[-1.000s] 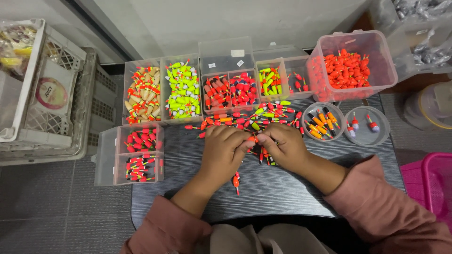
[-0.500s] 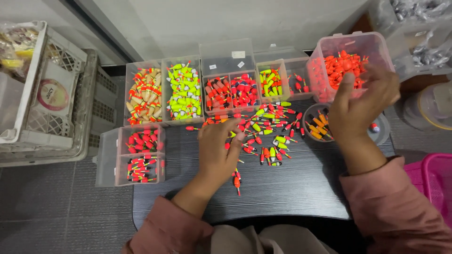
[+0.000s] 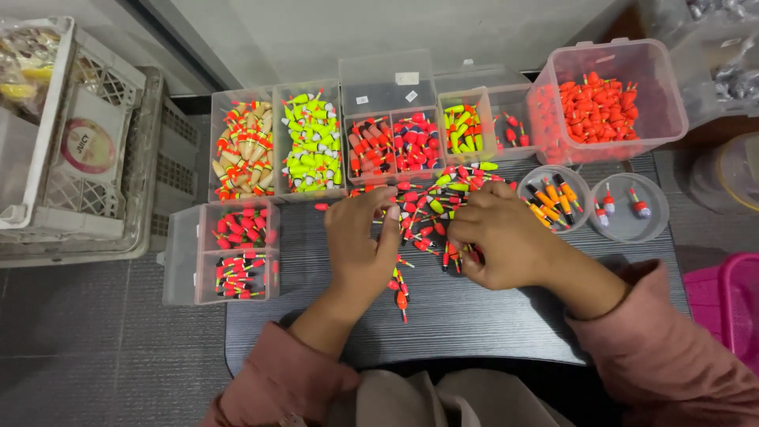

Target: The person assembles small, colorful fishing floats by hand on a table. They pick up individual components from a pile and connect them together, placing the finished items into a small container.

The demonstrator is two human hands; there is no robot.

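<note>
So half a sec ago the right hand (image 3: 506,237) was up by the big clear tub of orange-red floats (image 3: 613,99), top right. Now it's back down on the loose pile of fishing floats (image 3: 431,209) in the middle of the dark table (image 3: 474,316), w/ fingers curled over the pile's right edge. Looks like it's pinching at a float or two, but tbh can't tell if anything's actually gripped since the fingertips are tucked under. Left hand (image 3: 360,241) hasn't really budged: flat-ish, fingers loosely spread, resting on the left side of the pile, not clearly holding anything. My read is one float got dropped off in the tub and both hands are back to picking through the heap, which looks far from sorted.

Materials etc: the floats are small, glossy plastic, spindle or teardrop shaped w/ thin stems, mostly red/orange w/ neon yellow-green and some dark bits. Bins are clear rigid plastic: a beige-and-orange float bin (image 3: 241,146), a neon yellow one (image 3: 312,142), a red/navy split one (image 3: 395,146), and a lower-left box of red floats (image 3: 229,249). Two round clear cups on the right, one w/ slim orange-and-black floats (image 3: 553,198), the other (image 3: 636,205) w/ just a few. Table top has a fine wood-grain look. White lattice crate (image 3: 47,158) sits far left.
</note>
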